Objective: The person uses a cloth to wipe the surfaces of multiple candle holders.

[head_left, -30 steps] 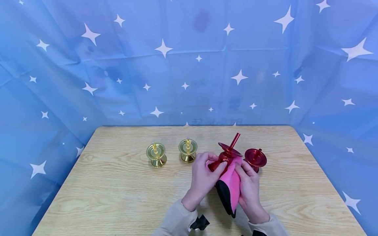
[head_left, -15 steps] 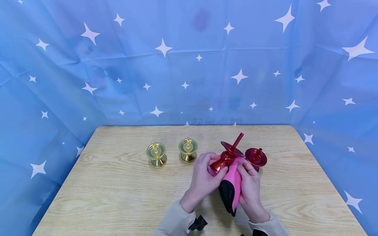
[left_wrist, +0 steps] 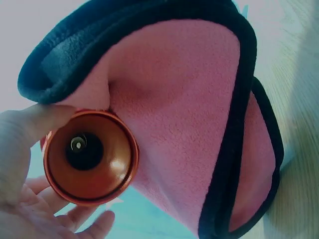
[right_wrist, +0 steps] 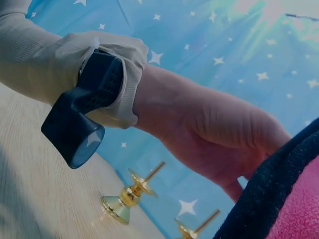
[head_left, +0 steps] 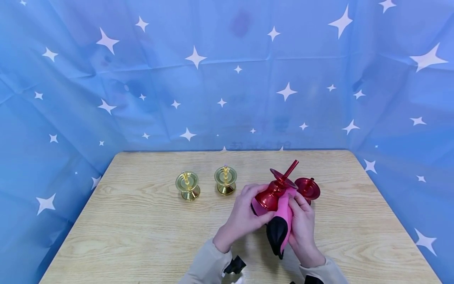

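Wiping seems under way

Nearest, the right hand (head_left: 302,223) pinches a black-edged pink cloth (head_left: 284,207), though folds partly hide its fingertips. The left hand (head_left: 242,217) loosely grips the base of a red candle holder (head_left: 268,199), tilted with its stem toward the far right. The next move probably calls for turning it steadily against the cloth. Just beyond, right, stands another red holder (head_left: 309,190); two gold holders (head_left: 226,178) stand left.
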`<state>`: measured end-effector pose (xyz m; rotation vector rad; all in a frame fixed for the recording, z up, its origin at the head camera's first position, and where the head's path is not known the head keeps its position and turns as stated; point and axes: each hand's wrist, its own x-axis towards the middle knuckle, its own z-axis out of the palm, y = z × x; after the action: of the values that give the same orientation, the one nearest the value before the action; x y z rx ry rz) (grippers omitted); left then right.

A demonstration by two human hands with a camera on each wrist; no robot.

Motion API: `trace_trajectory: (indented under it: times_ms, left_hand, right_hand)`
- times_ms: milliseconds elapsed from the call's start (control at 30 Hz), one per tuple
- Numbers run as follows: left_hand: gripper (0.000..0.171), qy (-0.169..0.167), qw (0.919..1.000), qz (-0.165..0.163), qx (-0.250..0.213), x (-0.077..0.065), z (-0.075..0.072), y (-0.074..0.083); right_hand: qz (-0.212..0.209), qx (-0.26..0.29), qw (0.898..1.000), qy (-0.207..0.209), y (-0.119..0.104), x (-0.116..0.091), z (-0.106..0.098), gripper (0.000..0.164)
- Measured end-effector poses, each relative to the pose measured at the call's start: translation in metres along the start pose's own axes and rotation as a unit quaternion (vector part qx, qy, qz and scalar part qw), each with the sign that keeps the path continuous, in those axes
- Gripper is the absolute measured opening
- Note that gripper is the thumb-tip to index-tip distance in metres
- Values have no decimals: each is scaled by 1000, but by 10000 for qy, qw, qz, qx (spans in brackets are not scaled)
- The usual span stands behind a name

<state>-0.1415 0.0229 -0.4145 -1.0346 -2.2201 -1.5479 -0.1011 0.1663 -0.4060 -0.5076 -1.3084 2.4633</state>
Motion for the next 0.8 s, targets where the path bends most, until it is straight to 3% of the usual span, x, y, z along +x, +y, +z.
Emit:
trace_trajectory:
  times_ms: [100, 400, 600, 700, 800]
  left_hand:
    - [59, 101, 9998, 54, -189, 1, 1, -2]
    - [63, 473, 9931, -335, -1017, 0, 7, 0]
    - [73, 934, 9738, -1021, -1806, -2, 11, 5]
    - [70, 1091, 9634, -1014, -2229, -2, 14, 5]
    - [68, 1171, 9579, -1057, -2398, -2, 15, 6]
  right_hand:
    - [22, 227, 9997, -55, 1, 0, 0, 28]
    - [-10, 749, 9969, -245, -1, -2, 3, 21]
    - [-214, 1023, 9944, -158, 0, -5, 7, 17]
    - [-293, 990, 9945, -158, -1, -5, 7, 17]
    - [-371, 900, 9952, -80, -1, -5, 8, 17]
